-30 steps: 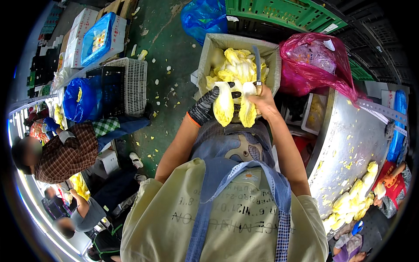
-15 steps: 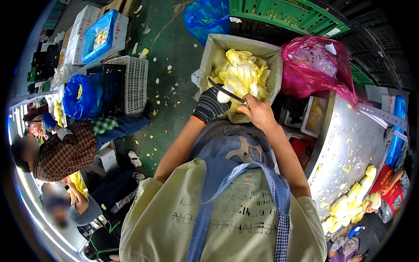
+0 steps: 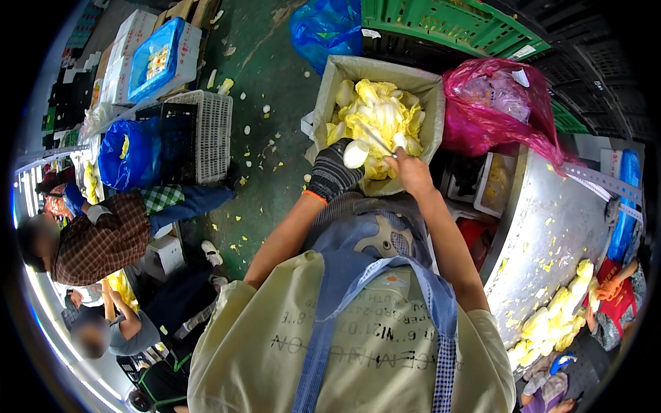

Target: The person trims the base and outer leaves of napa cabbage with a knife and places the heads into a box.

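Observation:
My left hand [image 3: 333,169], in a dark striped knit glove with an orange cuff, is closed around a piece of Chinese cabbage [image 3: 355,154]. Its pale, rounded cut end faces up. Just to the right, my bare right hand [image 3: 412,173] grips a knife [image 3: 376,139] whose blade is smeared by motion and slants up and left over the leaves. Both hands are at the near edge of a lined box [image 3: 435,89]. Yellow and white cabbage leaves [image 3: 385,103] are heaped inside it.
A pink plastic bag [image 3: 475,117] stands right of the box, beside a metal table [image 3: 544,206] bearing cabbages [image 3: 551,323]. Behind are a blue bag [image 3: 323,34] and green crate [image 3: 447,24]. Co-workers [image 3: 103,234] work at left; others are at lower right. Scraps litter the floor [image 3: 265,158].
The knife has swung away from the cabbage piece toward the right, and my right hand has dropped slightly. My left hand has turned, so the cabbage's cut end now shows.

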Demonstrator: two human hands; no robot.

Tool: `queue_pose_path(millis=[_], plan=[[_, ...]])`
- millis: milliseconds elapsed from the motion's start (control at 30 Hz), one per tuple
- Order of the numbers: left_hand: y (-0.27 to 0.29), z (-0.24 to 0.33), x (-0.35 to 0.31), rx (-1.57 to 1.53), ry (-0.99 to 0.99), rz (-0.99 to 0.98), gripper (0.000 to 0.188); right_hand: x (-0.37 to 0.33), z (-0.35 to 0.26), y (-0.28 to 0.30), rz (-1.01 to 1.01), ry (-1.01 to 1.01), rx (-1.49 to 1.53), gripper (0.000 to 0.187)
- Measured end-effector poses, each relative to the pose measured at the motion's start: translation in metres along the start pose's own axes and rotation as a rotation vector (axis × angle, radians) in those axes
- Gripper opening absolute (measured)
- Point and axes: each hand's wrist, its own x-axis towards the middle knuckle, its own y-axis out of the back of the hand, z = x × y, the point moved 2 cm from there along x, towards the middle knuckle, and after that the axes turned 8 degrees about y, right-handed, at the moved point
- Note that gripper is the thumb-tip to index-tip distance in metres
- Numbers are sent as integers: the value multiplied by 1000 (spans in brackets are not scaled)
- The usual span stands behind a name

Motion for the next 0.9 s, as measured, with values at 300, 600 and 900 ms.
queue_pose_path(millis=[300, 600, 900], plan=[[15, 12, -4, 20, -118, 222, 50, 2, -27, 16, -21, -238, 637, 44], [28, 43, -14, 123, -481, 104, 68, 3, -72, 23, 451, -301, 1236, 38], [15, 55, -10, -784, -110, -757, 79, -58, -38, 50, 590, -263, 1550, 46]])
